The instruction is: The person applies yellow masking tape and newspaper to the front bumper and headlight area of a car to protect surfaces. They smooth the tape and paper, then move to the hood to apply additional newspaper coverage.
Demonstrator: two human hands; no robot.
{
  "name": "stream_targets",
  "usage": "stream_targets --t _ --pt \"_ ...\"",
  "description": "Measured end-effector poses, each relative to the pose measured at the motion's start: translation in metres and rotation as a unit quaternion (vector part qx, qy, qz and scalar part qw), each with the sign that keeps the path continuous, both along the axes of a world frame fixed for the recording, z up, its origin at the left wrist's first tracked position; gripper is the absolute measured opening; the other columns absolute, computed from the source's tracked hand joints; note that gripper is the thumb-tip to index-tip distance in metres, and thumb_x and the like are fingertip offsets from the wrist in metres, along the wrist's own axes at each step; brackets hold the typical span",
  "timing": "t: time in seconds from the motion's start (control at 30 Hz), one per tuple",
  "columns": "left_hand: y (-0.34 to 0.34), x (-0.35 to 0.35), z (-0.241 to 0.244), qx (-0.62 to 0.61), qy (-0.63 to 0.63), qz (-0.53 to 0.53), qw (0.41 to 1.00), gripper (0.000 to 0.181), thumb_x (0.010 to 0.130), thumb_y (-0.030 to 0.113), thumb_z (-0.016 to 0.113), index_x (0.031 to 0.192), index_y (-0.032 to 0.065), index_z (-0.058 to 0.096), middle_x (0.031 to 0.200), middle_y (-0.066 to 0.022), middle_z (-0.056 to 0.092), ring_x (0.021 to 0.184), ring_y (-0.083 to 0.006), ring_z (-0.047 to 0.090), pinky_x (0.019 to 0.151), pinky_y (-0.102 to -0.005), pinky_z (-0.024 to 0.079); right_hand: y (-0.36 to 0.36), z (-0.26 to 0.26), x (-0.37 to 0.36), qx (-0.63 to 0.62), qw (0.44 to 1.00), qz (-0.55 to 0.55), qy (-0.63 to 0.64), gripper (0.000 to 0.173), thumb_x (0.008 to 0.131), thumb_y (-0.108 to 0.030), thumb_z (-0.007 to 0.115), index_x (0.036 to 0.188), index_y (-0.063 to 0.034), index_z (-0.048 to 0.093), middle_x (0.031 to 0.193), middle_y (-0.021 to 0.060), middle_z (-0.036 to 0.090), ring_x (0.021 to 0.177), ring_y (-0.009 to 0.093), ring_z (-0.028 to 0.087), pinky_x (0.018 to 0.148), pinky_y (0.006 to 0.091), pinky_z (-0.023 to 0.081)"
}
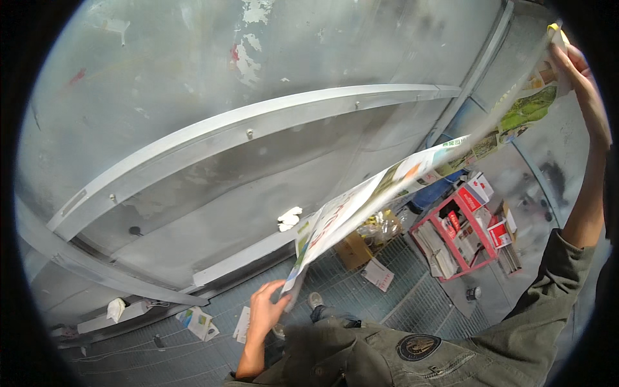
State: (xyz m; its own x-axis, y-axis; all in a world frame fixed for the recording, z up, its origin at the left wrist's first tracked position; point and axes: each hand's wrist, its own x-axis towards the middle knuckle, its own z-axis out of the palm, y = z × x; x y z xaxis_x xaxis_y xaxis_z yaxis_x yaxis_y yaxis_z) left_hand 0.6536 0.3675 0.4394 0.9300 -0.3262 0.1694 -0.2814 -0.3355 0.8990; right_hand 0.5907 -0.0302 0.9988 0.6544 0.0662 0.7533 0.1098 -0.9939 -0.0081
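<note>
A long printed paper sheet, like newspaper (358, 205), stretches diagonally between my two hands, with colour pictures and red and green print on it. My left hand (263, 307), at the bottom centre, pinches its lower end between thumb and fingers. Raised at the upper right, my right hand (575, 67) grips the other end, where a bit of yellow material shows at the fingertips. Part of the sheet near the right hand is blurred. Behind the paper stands a grey metal wall with a curved metal rail (250, 113) bolted to it.
A red-framed rack (454, 279) holding papers and boxes stands on the grated floor (411, 305). Beside it are a cardboard box (354, 250), clear plastic bags (387, 225) and a blue container (430, 193). White gloves (290, 218) rest on a low ledge. Loose papers (198, 323) lie on the grating.
</note>
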Motion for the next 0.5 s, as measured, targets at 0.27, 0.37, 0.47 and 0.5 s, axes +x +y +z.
stream_targets --t 0.27,0.37,0.47,0.5 --pt "0.103 0.041 0.028 -0.272 0.077 0.092 0.955 0.038 0.081 0.013 0.083 0.116 0.0015 0.074 0.109 -0.0105 0.075 0.099 -0.0188 0.070 0.087 -0.0320 0.055 -0.099 0.037 -0.002 0.087 0.987 -0.076 0.115 0.028 0.098 -0.040 0.071 0.091 -0.0132 0.074 0.074 -0.0106 0.063 0.059 -0.001 0.046 0.053 0.0197 0.035" --pt "0.129 0.058 0.060 -0.296 0.004 0.107 0.949 0.052 0.082 0.033 0.083 0.119 -0.0015 0.071 0.115 -0.0135 0.072 0.102 -0.0173 0.068 0.085 -0.0282 0.053 -0.127 0.003 0.012 0.157 0.977 -0.033 0.139 0.020 0.096 -0.034 0.073 0.092 -0.0148 0.075 0.073 -0.0126 0.059 0.057 -0.001 0.036 0.051 0.0195 0.028" --pt "0.155 0.069 0.012 -0.224 0.022 0.155 0.962 0.039 0.090 0.027 0.076 0.114 -0.0037 0.071 0.108 -0.0100 0.072 0.098 -0.0166 0.066 0.085 -0.0288 0.051 -0.140 -0.035 0.026 0.229 0.960 -0.055 0.152 0.022 0.091 -0.032 0.076 0.091 -0.0105 0.075 0.072 -0.0087 0.059 0.056 0.001 0.040 0.049 0.0212 0.031" --pt "0.162 0.071 -0.004 -0.225 0.023 0.197 0.954 0.031 0.093 0.019 0.074 0.113 -0.0042 0.071 0.105 -0.0081 0.071 0.097 -0.0168 0.065 0.086 -0.0297 0.051 -0.146 -0.048 0.033 0.251 0.950 -0.070 0.174 0.022 0.090 -0.031 0.078 0.092 -0.0090 0.075 0.071 -0.0083 0.058 0.055 0.002 0.038 0.048 0.0219 0.029"
